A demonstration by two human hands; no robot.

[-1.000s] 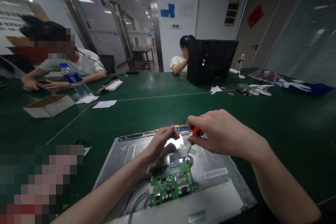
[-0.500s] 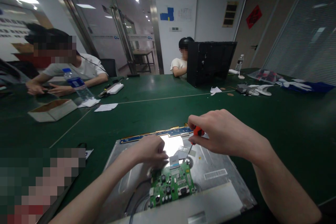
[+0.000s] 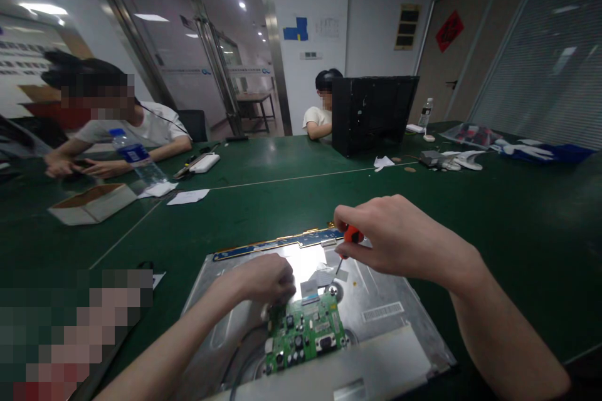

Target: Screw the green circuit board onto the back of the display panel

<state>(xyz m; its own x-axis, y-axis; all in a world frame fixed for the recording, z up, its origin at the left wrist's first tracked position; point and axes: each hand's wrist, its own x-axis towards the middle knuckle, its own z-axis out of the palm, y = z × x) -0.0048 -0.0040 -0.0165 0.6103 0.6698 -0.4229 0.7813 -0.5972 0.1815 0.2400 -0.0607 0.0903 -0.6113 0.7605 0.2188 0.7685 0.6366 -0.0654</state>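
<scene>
The right hand (image 3: 399, 238) holds a screwdriver (image 3: 352, 235) by its orange and black handle; the thumb and the forefinger are closed around it, with only the handle's thickness between them. The screwdriver is above the metal panel (image 3: 392, 288), near the far right corner of the green circuit board (image 3: 305, 335). Its long axis is steep, but not upright: the handle end leans to the right, and the thin shaft points down and a little to the left. The tip appears just beyond the screw (image 3: 333, 291) at this corner (whether it touches the panel, I cannot tell).

The left hand (image 3: 268, 279) is at the far left corner of the board, with its fingers curled and pointing downward. The fingertips are partly hidden, so I cannot tell if they grip something.

The panel lies on the green table (image 3: 263, 200), its long side going from left to right. A narrow blue strip (image 3: 282, 244) follows its far edge, and a flat cable (image 3: 309, 290) lies at the board's far edge.
</scene>
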